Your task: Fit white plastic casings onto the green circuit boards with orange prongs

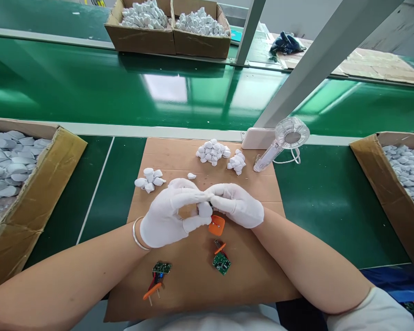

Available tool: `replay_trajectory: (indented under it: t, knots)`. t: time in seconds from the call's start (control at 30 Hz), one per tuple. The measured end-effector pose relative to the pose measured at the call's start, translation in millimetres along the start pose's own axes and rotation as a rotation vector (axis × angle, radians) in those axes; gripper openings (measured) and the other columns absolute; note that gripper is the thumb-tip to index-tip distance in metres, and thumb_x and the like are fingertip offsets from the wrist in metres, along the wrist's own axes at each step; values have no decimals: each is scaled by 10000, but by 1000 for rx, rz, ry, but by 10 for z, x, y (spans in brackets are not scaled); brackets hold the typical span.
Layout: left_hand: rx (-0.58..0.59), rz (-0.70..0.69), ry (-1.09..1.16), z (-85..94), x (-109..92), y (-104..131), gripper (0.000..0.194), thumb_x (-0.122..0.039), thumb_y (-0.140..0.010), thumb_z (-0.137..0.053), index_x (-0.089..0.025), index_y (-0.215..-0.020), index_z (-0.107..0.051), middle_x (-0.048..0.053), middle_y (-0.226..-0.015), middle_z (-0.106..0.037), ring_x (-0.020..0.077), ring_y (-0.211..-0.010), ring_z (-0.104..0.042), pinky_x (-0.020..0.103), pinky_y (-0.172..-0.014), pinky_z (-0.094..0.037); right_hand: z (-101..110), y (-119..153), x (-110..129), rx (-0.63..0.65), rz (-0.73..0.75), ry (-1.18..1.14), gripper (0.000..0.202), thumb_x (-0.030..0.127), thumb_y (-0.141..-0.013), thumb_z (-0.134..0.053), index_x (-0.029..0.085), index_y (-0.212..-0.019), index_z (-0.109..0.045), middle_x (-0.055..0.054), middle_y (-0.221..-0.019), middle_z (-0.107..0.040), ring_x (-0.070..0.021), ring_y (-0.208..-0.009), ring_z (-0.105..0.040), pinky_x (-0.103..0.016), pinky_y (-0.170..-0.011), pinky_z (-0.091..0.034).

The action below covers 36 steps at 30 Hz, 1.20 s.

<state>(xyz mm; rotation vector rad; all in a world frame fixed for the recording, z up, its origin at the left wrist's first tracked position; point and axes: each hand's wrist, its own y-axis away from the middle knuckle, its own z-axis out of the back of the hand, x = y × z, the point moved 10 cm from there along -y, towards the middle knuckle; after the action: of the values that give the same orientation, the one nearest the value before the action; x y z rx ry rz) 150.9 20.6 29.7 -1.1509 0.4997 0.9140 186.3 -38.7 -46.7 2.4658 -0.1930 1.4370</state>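
Observation:
My left hand [175,214], in a white glove, is closed on a small white plastic shell [204,209], held between thumb and fingers. My right hand [236,204], also gloved, pinches at the same spot, its fingertips meeting those of the left. Something small and dark shows between them, mostly hidden. Just below the fingertips is an orange plug plate [216,225] with metal pins; I cannot tell whether it hangs from the grip. Nearer me on the cardboard lie a green circuit board [221,264] wired to an orange plate and a second circuit board [162,267] with an orange pronged plate [152,291].
White shells lie in piles [213,152] on the cardboard sheet [193,294], with a single shell [192,176] beyond my hands. A clear handheld fan [283,140] stands at back right. Cardboard boxes of white parts flank me, left [51,184] and right [382,184]. A slanted metal post [317,55] crosses behind.

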Motion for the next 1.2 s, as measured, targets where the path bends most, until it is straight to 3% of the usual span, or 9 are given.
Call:
replay_trajectory:
  t: [0.23,0.43,0.6,0.77,0.93,1.0,1.1,1.2]
  knots:
    - [-138,234,388,114,304,98,403,-166,-801,-685,-240,-1187,-597,41,-877,-625,123,-722,-588,343,-749,-537,55,8,-13,-27,8,-37,371,418,-758,-723,130,-956,-600,-70,-892,-640,-193,-819,-617,-358,-752,-510]
    - [-85,319,401,47,380,144,381,-185,-857,-614,-241,-1232,-574,91,-1075,-633,153,-881,-583,371,-862,-522,25,-22,-62,-8,12,-87,396,334,-707,-772,150,-995,-570,-53,-898,-615,-178,-828,-598,-333,-746,-493]
    - [-69,347,368,16,412,187,396,-171,-867,-596,-258,-1252,-562,86,-1082,-614,179,-989,-561,402,-920,-499,145,-37,-101,-128,0,14,341,348,-718,-753,152,-934,-577,-23,-808,-596,-152,-751,-570,-311,-710,-477]
    - [-53,305,257,4,393,188,435,-136,-845,-603,-267,-1257,-549,62,-990,-606,164,-900,-568,393,-864,-509,243,-35,-156,-214,-20,50,356,309,-702,-759,157,-983,-602,-6,-767,-599,-146,-709,-579,-299,-664,-479]
    - [-29,151,91,34,236,153,510,-62,-804,-618,-268,-1259,-516,11,-875,-636,146,-869,-592,439,-978,-450,222,-25,-150,-224,-4,39,295,281,-685,-769,178,-901,-597,16,-721,-612,-145,-664,-598,-292,-627,-482]
    - [-35,156,25,58,221,154,490,-75,-799,-634,-262,-1239,-527,0,-828,-636,147,-847,-600,444,-987,-446,207,-15,-110,-245,30,85,254,319,-718,-739,179,-847,-571,9,-703,-617,-144,-635,-593,-285,-595,-474]
    - [-90,215,-69,121,260,171,438,-126,-818,-632,-237,-1230,-532,21,-874,-633,157,-871,-604,416,-947,-478,396,69,44,-491,161,257,244,388,-773,-674,189,-813,-539,-2,-691,-606,-140,-594,-572,-282,-562,-463]
    - [-111,227,-158,112,276,176,354,-158,-834,-616,-224,-1178,-568,40,-917,-642,174,-957,-598,382,-925,-492,608,238,295,-799,351,504,208,367,-795,-632,196,-882,-551,-21,-751,-619,-160,-662,-591,-315,-651,-496]
